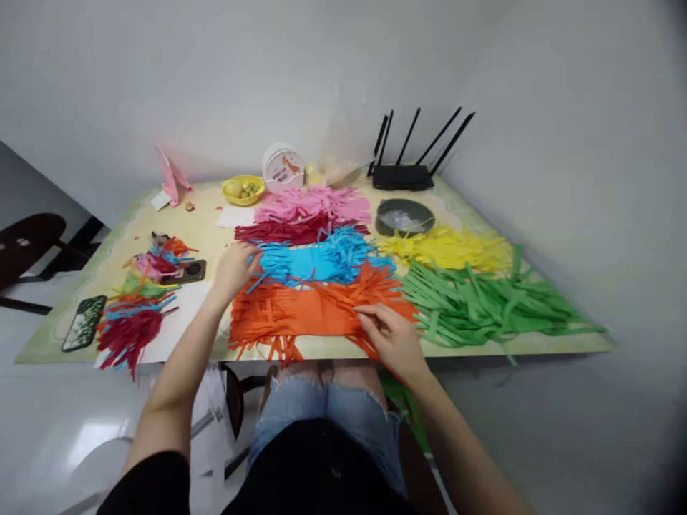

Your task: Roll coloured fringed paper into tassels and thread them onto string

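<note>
A blue fringed crepe paper strip (311, 263) lies across the middle of the table. At its left end my left hand (235, 272) is closed, fingertips pinching thin blue strands. In front of it is an orange fringed crepe paper strip (316, 312), with a flat uncut band in its centre and cut strands at both ends. My right hand (394, 337) rests over its right end, thumb and forefinger brought together on orange strands. Dark red fringe (300, 230) and pink fringe (316, 206) lie behind the blue one.
Green fringe (494, 307) and yellow fringe (451, 248) spread to the right. Behind them stand a dark bowl (403, 218) and a black router (402, 177). Left are multicoloured tassels (134, 322), a phone (84, 323), a yellow fruit bowl (243, 192) and a white tub (283, 169).
</note>
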Demonstrator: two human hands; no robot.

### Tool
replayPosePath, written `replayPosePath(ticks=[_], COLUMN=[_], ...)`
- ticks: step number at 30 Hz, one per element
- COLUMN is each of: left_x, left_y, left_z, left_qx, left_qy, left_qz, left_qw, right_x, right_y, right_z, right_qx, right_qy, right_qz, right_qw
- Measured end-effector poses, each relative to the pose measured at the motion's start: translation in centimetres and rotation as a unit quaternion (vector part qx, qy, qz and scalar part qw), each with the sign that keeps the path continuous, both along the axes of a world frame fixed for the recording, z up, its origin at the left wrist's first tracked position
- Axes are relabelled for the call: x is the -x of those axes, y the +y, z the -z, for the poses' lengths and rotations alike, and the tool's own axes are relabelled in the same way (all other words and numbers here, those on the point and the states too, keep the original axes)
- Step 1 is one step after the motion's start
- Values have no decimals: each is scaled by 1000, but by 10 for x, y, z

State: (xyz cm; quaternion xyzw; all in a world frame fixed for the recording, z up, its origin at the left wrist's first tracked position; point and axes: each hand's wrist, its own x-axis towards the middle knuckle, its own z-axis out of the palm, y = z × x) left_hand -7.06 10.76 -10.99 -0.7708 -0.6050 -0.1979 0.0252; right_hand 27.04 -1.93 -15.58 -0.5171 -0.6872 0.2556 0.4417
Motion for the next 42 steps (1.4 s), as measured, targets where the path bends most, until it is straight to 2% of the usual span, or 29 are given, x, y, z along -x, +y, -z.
replayPosePath(ticks=[1,3,6,9,12,15,18,22,26,32,37,39,42], left_x=[-25,-65,-98,-110,-116,-118,-116,-112,-112,-113,-107,-105,-104], left_y=[30,91,167,216,244,258,266,269,270,280,290,291,287], left_z=[-2,-6,-7,3,21,36,43,45,46,53,46,41,34], left_qx=[47,65,78,102,124,130,131,133,134,170,205,187,120], left_qy=[14,31,61,102,148,185,207,217,202,155,106,88,66], left_qz=[24,29,-4,-20,-9,-3,-2,4,4,-56,-76,-82,-103], left_qw=[999,997,995,989,981,974,969,967,970,971,970,975,985], right_x=[1,-6,-32,-63,-86,-96,-98,-96,-93,-91,-92,-92,-89], right_y=[-2,-10,-29,-48,-58,-54,-41,-27,-24,-22,-21,-20,-14], right_z=[-4,-7,-2,12,28,35,33,31,36,42,39,37,32], right_qx=[-5,-10,2,49,96,114,123,127,140,148,151,152,143], right_qy=[0,2,9,49,100,134,147,153,170,183,198,201,185], right_qz=[-7,7,81,169,226,249,245,230,230,242,235,231,215], right_qw=[1000,1000,997,983,964,952,950,953,948,941,940,940,948])
